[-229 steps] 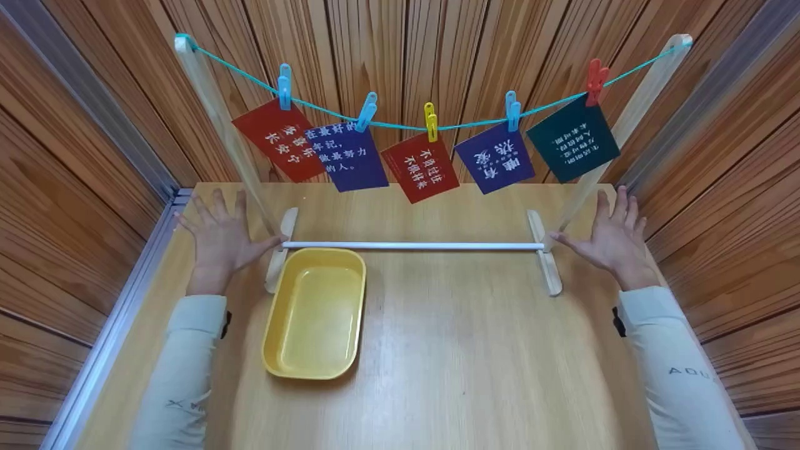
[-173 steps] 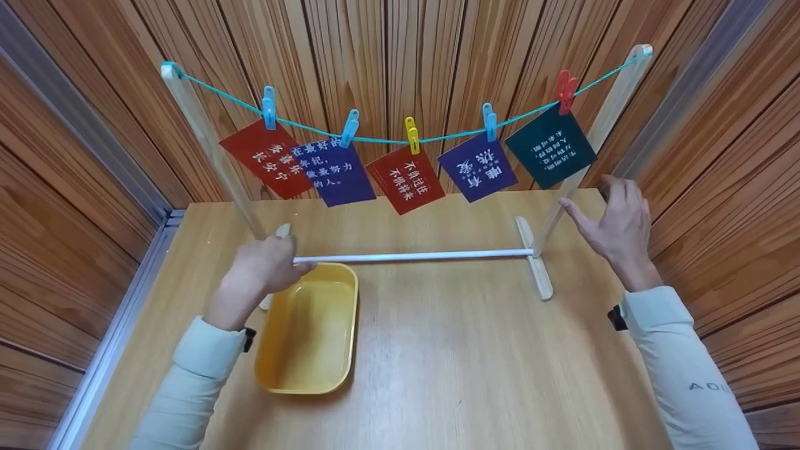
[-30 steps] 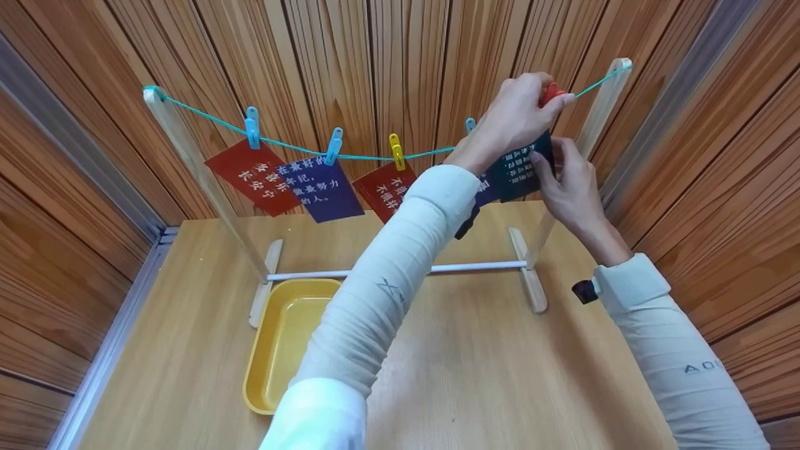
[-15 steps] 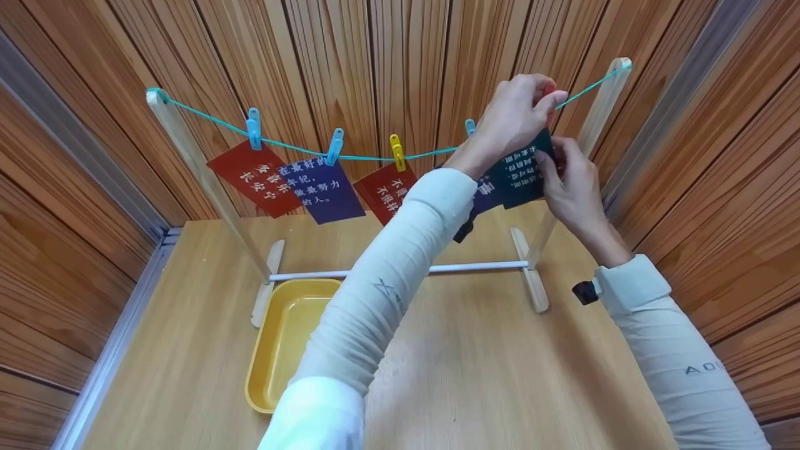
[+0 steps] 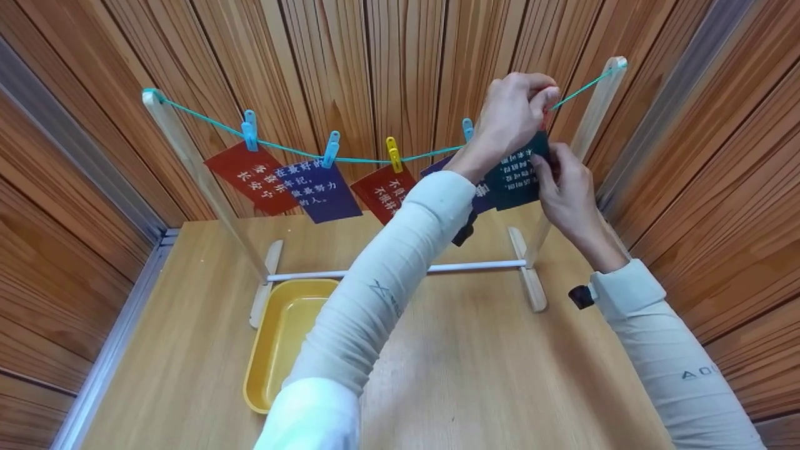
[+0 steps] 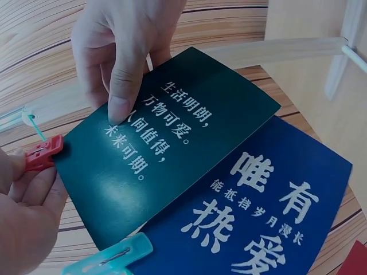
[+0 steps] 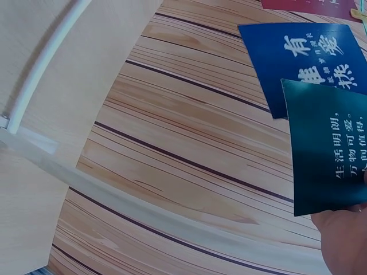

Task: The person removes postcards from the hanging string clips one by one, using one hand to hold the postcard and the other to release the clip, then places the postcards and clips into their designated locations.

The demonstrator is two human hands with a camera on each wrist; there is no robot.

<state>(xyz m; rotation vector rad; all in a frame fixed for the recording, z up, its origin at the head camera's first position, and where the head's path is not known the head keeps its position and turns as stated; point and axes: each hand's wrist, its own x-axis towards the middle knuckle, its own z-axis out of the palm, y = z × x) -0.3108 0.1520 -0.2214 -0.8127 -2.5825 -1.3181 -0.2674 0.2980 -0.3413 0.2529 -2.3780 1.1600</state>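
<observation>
My left hand (image 5: 509,119) reaches across to the right and pinches the red clothespin (image 6: 43,153) between thumb and fingers. That clothespin sits at the corner of the dark green card (image 6: 172,143), beside the teal line (image 5: 584,90). Thumb in front and fingers behind, my right hand (image 5: 567,194) pinches the same card by its edge. Behind the green card hangs a blue card (image 6: 321,177) from a light-blue clothespin (image 6: 109,259). In the head view my left hand hides most of the red clothespin and part of the blue card.
Further left hang a red card (image 5: 381,190) under a yellow clothespin (image 5: 394,155), a purple-blue card (image 5: 319,190) and another red card (image 5: 250,178). Wooden posts (image 5: 203,187) joined by a white rod (image 5: 478,267) carry the line. A yellow tray (image 5: 256,369) stands at the stand's left foot.
From lying spread beside the stand, my left hand has crossed over to the red clothespin, and my right has risen to grip the green card. Over the last second both barely moved.
</observation>
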